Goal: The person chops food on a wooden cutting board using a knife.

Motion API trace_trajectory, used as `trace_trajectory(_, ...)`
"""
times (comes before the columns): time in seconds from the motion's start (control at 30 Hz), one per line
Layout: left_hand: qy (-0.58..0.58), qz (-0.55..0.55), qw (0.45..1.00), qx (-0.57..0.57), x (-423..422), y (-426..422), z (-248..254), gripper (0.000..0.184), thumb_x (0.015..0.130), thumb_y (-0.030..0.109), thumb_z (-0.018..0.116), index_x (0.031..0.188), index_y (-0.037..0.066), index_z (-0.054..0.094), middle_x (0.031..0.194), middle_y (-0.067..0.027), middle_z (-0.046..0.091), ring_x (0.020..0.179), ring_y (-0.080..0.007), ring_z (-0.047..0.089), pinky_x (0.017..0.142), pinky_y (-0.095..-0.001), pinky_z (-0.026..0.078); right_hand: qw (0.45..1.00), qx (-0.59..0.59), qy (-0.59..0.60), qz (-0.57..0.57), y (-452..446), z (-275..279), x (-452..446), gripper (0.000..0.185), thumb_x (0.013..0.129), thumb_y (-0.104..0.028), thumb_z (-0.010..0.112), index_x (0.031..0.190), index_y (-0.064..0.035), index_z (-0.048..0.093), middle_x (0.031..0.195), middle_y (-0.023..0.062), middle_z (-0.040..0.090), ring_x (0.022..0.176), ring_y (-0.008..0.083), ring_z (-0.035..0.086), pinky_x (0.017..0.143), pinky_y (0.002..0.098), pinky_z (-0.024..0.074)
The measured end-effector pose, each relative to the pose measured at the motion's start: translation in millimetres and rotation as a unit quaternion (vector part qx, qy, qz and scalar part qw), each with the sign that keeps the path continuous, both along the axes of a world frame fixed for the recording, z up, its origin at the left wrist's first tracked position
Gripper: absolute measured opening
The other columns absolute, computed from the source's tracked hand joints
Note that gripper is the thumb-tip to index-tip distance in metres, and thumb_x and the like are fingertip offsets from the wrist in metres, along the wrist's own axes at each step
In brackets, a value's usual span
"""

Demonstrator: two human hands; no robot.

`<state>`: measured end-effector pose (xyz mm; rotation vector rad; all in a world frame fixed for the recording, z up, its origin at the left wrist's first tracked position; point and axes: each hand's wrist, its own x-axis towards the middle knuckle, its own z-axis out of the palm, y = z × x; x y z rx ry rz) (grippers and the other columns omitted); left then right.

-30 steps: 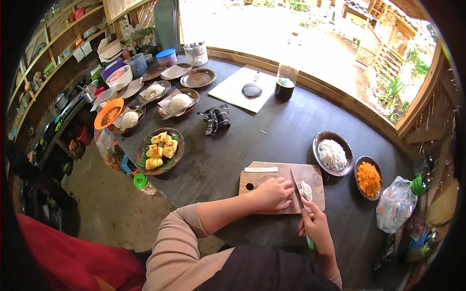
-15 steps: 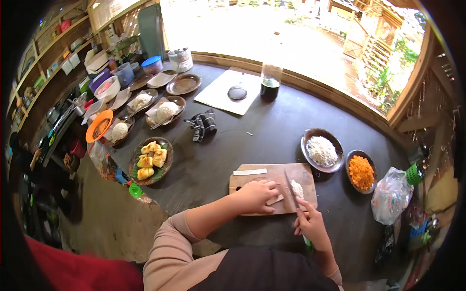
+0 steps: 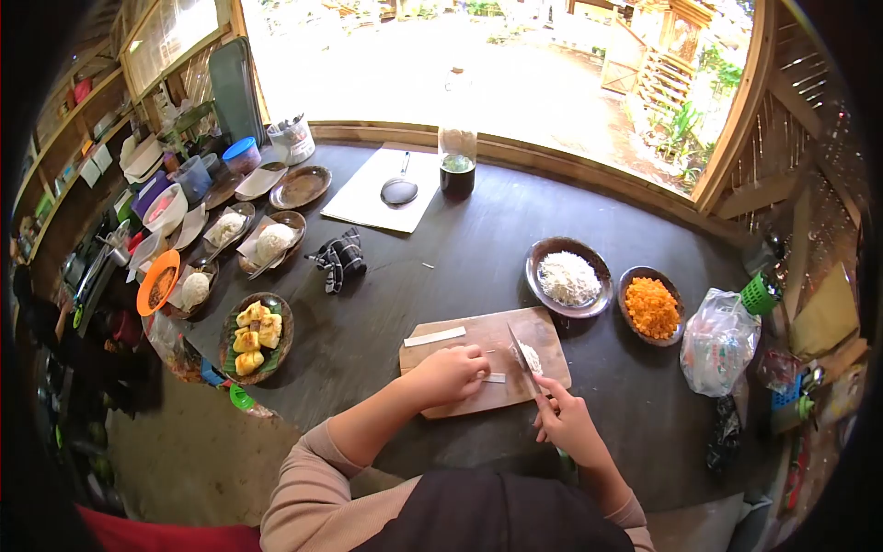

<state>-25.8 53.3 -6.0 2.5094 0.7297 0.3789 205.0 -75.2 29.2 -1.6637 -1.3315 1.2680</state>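
A wooden cutting board (image 3: 552, 342) lies at the table's front edge. My left hand (image 3: 448, 375) is over its left half, fingers bent and pressed together; whether they grip anything is hidden. Just right of those fingers a short white strip (image 3: 494, 378) lies flat, and a longer white strip (image 3: 435, 338) rests near the board's upper left edge. My right hand (image 3: 563, 419) is closed round the handle of a knife (image 3: 524, 350), its blade pointing up and away over the board. Chopped white pieces (image 3: 531, 357) sit beside the blade.
Beyond the board stand a bowl of white shreds (image 3: 568, 279), a bowl of orange shreds (image 3: 652, 307) and a plastic bag (image 3: 720, 340). Leftward are a plate of yellow pieces (image 3: 257, 338), a dark cloth (image 3: 338, 260) and rice plates (image 3: 274, 242). A jar (image 3: 457, 166) stands by the window.
The view has shifted, so the table things sit further left. My left hand has drawn back from the knife, and the short white strip now shows between them. The knife remains in my right hand.
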Motion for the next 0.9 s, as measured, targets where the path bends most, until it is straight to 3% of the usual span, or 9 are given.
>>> trace_trajectory(0.1,0.042,0.023,0.999,0.01,4.3,-2.7,3.7,0.017,0.089,0.019,0.062,0.103,0.009,0.066,0.097,-0.0084,0.062,0.095,-0.0298,0.062,0.081,-0.0429,0.048,1.0,0.015,-0.001,-0.003,-0.7,5.4,-2.2,0.039,0.099,-0.013,0.056,0.138,-0.0111,0.054,0.066,0.0078,0.062,0.049,0.0124,0.06,0.05,0.0291,0.0498)
trace_trajectory(0.17,-0.021,0.03,0.997,0.063,7.1,-7.0,-1.5,0.02,0.089,0.02,0.062,0.106,0.01,0.066,0.097,-0.0068,0.063,0.095,-0.0278,0.063,0.08,-0.0412,0.047,0.999,-0.001,0.02,0.029,-2.6,11.5,-6.5,0.039,0.098,-0.012,0.057,0.137,-0.0094,0.055,0.067,0.0087,0.062,0.049,0.0132,0.061,0.05,0.0291,0.0501)
trace_trajectory(0.3,-0.011,0.046,0.993,0.109,12.6,-17.7,3.7,0.024,0.088,0.023,0.06,0.108,0.013,0.068,0.098,-0.0074,0.062,0.095,-0.0268,0.064,0.079,-0.0441,0.047,0.999,0.021,-0.021,0.032,-0.5,-5.5,2.6,0.041,0.098,-0.012,0.057,0.138,-0.01,0.054,0.068,0.0062,0.062,0.052,0.011,0.062,0.048,0.0268,0.0497)
trace_trajectory(0.47,-0.101,0.036,0.994,0.008,21.2,-17.6,-5.1,0.02,0.087,0.015,0.061,0.103,0.007,0.069,0.099,-0.0119,0.061,0.097,-0.0309,0.062,0.084,-0.0429,0.05,0.996,0.07,-0.06,0.017,-5.4,0.8,4.3,0.042,0.097,-0.01,0.058,0.138,-0.008,0.054,0.067,0.0065,0.062,0.053,0.0115,0.061,0.05,0.0279,0.0492)
trace_trajectory(0.6,-0.114,0.032,0.993,0.0,21.7,-18.1,-7.4,0.019,0.087,0.011,0.062,0.101,0.003,0.069,0.1,-0.0142,0.06,0.096,-0.0331,0.061,0.084,-0.0421,0.051,0.995,0.081,-0.043,0.033,-12.3,6.2,-3.9,0.04,0.096,-0.009,0.058,0.136,-0.0065,0.054,0.067,0.0066,0.061,0.054,0.0103,0.061,0.052,0.0284,0.0501)
trace_trajectory(0.67,-0.12,0.024,0.992,0.039,21.0,-16.8,-11.8,0.018,0.086,0.008,0.063,0.102,0.001,0.07,0.097,-0.0144,0.062,0.091,-0.0323,0.063,0.08,-0.0413,0.052,0.99,0.095,-0.078,0.066,-13.6,1.2,-7.0,0.039,0.096,-0.008,0.058,0.134,-0.0047,0.054,0.071,0.0149,0.065,0.058,0.0227,0.067,0.058,0.0343,0.0527)
trace_trajectory(0.7,-0.119,0.022,0.992,0.04,20.8,-16.2,-13.2,0.018,0.086,0.008,0.063,0.102,0.001,0.07,0.097,-0.0144,0.062,0.091,-0.0323,0.063,0.08,-0.0413,0.052,0.99,0.096,-0.078,0.064,-13.0,-7.2,-7.9,0.039,0.096,-0.008,0.058,0.134,-0.0047,0.054,0.071,0.0149,0.065,0.058,0.0227,0.067,0.058,0.0343,0.0527)
trace_trajectory(0.77,-0.107,-0.003,0.993,0.042,20.9,-14.9,-15.8,0.018,0.085,0.008,0.063,0.101,0.001,0.069,0.1,-0.0144,0.063,0.091,-0.0324,0.062,0.08,-0.0407,0.052,0.937,0.295,-0.172,0.076,-10.7,-25.6,-9.3,0.037,0.094,-0.008,0.057,0.131,-0.0021,0.054,0.08,0.0269,0.066,0.065,0.0404,0.066,0.063,0.0453,0.0529)
trace_trajectory(0.9,-0.112,-0.006,0.988,0.109,23.7,-16.3,-24.3,0.018,0.084,0.008,0.064,0.099,0.0,0.069,0.105,-0.014,0.063,0.09,-0.0317,0.063,0.08,-0.0401,0.053,0.945,0.269,-0.164,0.082,-13.1,-24.4,-11.8,0.038,0.093,-0.007,0.058,0.13,-0.0012,0.055,0.084,0.0288,0.065,0.074,0.046,0.065,0.066,0.0486,0.0524)
